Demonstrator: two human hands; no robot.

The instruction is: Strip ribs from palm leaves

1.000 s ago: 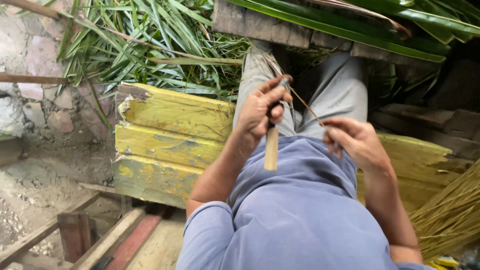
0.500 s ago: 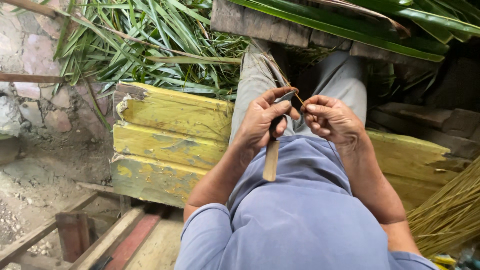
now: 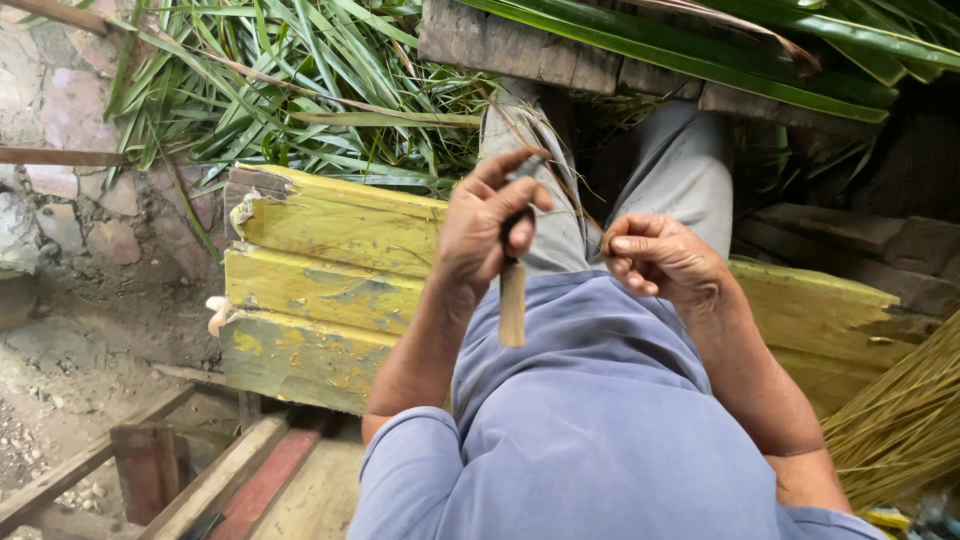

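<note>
A knife (image 3: 512, 300) with a pale wooden handle hangs downward from the left hand (image 3: 485, 225), fingers wrapped shut around its top, blade hidden, probably kept clear of the lap. Just beside it, the right hand (image 3: 660, 262) pinches a thin brown strip (image 3: 604, 243) between curled fingers. Both hover over the grey-trousered knees, above a yellow plank desk (image 3: 320, 280). Green leaves (image 3: 300, 90) crowd beyond its far edge; bundled yellow sticks (image 3: 900, 420) hem the right, open ground lies left.

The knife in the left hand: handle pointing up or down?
Down. The left hand grips the knife with its pale wooden handle hanging below the fist.
</note>
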